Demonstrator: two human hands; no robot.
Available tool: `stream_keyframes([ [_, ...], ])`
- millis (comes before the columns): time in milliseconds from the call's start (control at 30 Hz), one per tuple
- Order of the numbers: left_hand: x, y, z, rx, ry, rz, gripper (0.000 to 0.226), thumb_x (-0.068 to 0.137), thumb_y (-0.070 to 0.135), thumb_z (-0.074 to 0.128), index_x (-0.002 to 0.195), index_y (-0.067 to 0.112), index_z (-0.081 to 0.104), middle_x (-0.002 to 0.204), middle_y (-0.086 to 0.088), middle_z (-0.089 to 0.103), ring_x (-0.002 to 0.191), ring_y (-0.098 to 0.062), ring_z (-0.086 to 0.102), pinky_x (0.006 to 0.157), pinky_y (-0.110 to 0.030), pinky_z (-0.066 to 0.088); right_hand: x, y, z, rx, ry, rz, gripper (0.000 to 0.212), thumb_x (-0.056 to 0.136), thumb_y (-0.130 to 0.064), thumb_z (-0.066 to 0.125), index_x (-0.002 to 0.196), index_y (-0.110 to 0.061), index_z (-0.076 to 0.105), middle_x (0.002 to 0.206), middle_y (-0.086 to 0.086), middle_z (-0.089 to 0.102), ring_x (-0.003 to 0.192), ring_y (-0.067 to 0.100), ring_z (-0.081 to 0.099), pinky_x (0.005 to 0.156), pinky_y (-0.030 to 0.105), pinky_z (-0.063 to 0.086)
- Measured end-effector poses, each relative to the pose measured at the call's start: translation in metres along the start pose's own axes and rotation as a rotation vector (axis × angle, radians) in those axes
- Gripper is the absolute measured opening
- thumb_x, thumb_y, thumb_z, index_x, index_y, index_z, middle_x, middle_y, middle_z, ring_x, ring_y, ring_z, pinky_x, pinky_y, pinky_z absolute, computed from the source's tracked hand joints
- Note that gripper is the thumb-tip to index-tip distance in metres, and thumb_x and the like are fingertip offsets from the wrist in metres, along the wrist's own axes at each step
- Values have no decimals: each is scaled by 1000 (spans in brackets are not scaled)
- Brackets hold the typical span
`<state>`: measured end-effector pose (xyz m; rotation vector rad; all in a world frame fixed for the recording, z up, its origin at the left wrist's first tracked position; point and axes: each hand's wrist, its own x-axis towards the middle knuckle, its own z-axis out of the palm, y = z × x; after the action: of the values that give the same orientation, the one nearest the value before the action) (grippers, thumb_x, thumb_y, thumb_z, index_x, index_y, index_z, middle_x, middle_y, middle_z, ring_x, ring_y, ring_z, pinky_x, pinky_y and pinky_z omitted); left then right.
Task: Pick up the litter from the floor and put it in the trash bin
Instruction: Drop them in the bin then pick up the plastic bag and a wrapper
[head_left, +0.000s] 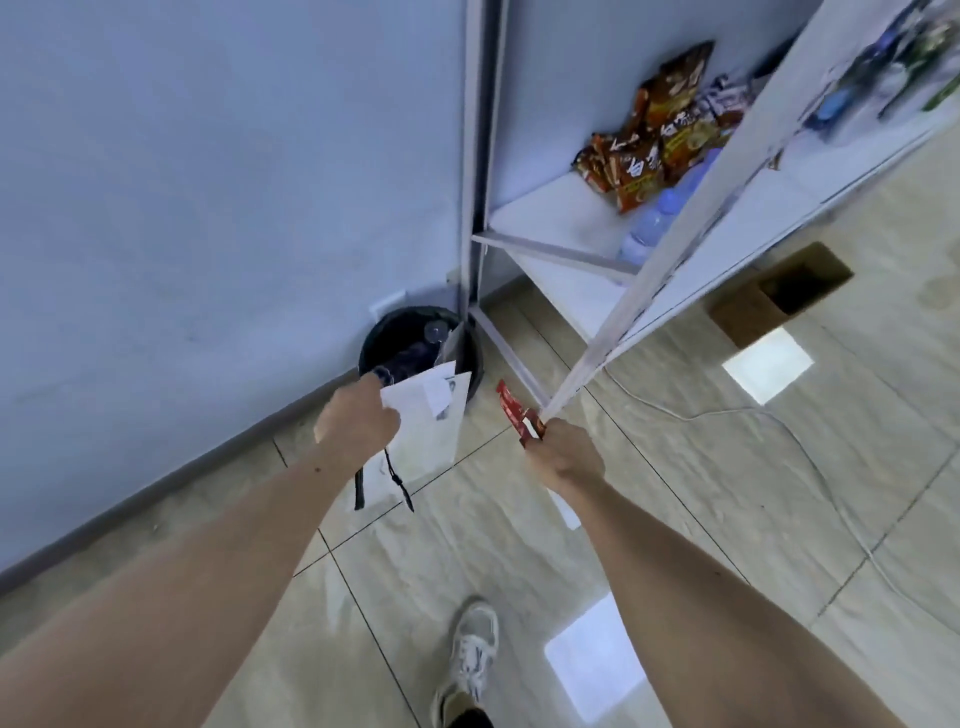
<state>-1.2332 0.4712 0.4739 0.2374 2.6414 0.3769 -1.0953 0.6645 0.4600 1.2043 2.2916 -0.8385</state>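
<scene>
**Litter in both hands at the bin**

Litter shows in two lots. The left hand (358, 421) holds white paper sheets (434, 421), creased and faintly printed with grey marks, together with a black strap (358, 486) that dangles below the wrist. The grip there is curled round the paper's near edge; the fingers themselves are hidden behind the sheets. The sheets' far corner overlaps the rim of the trash bin (382, 338) at 12 o'clock from the hand.

The right hand (566, 457) pinches a red wrapper (517, 415), narrow and glossy with a white patch of print too blurred to read. It sticks up from the fist toward 11 o'clock, beside the bin and not over it. A white strip pokes out below the same fist; what it is cannot be told.

The bin is round, black-lined, and stands on the tiled floor (519, 545) against the wall, touching the leg of a white metal shelf (561, 218) at its 2 o'clock. Inside it lie clear plastic pieces, half covered by the paper. On the shelf sit orange-red snack packets (654, 140) and blue-tinted bottles (652, 228), partly cut off by a shelf rail. A white shoe (470, 660) is at 6 o'clock, and a cardboard box (779, 296) at 3 o'clock.
</scene>
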Motion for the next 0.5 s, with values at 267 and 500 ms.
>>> stream_keyframes([
  [267, 104, -15, -17, -86, 12, -135, 11, 86, 11, 49, 96, 11, 45, 87, -8, 49, 78, -30, 49, 61, -32, 42, 89, -111, 22, -77, 33, -81, 17, 89, -25, 55, 90, -13, 68, 87, 6, 70, 86, 27, 68, 67, 30, 51],
  [500, 204, -37, -3, -85, -15, -109, 13, 87, 9, 49, 100, 6, 45, 103, -15, 58, 89, -34, 56, 62, -34, 38, 160, -181, 81, -77, 91, -33, 25, 89, -26, 64, 110, -12, 60, 93, 8, 71, 85, 28, 68, 62, 32, 52],
])
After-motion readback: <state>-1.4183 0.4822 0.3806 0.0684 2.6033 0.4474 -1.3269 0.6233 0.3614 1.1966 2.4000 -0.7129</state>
